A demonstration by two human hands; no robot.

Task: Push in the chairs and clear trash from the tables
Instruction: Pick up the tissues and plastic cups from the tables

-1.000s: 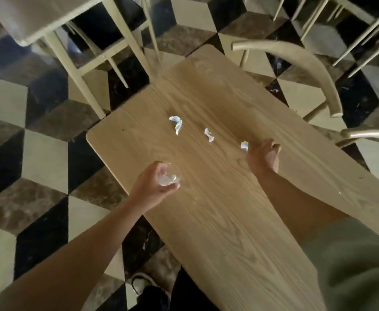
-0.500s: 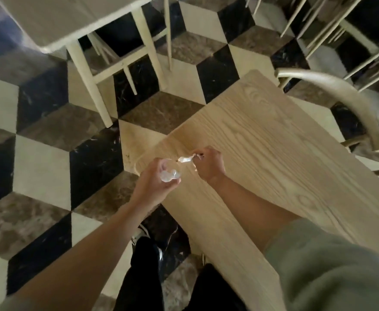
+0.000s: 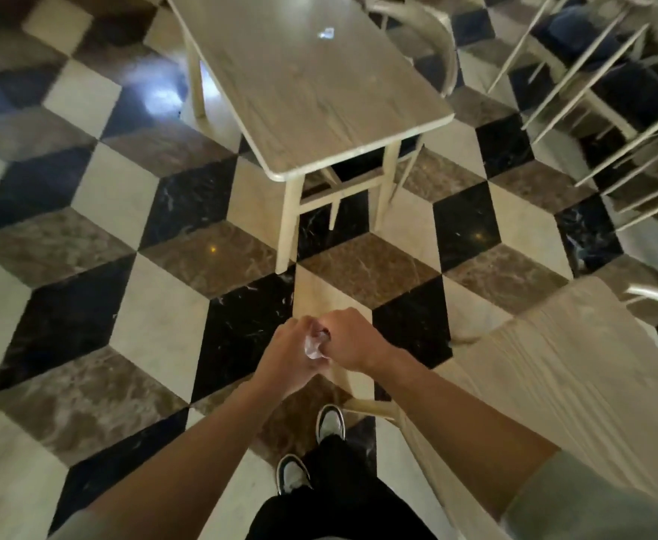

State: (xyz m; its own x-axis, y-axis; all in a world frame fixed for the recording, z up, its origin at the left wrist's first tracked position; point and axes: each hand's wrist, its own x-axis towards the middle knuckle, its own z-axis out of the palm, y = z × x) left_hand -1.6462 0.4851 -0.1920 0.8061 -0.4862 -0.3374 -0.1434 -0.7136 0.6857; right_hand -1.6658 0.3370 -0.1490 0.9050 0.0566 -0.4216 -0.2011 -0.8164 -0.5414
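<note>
Both hands meet over the checkered floor, left hand and right hand closed together around crumpled clear trash. Another scrap lies on the far surface. No writing readable.

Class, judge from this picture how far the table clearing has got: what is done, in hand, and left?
Done: the near table shows no scraps on the part in view. In hand: both hands, left and right, close around a clear cup of paper. Left: a scrap on the far table.

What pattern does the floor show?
A cube-like pattern of black, cream and brown marble diamonds on the floor, in the head view.
</note>
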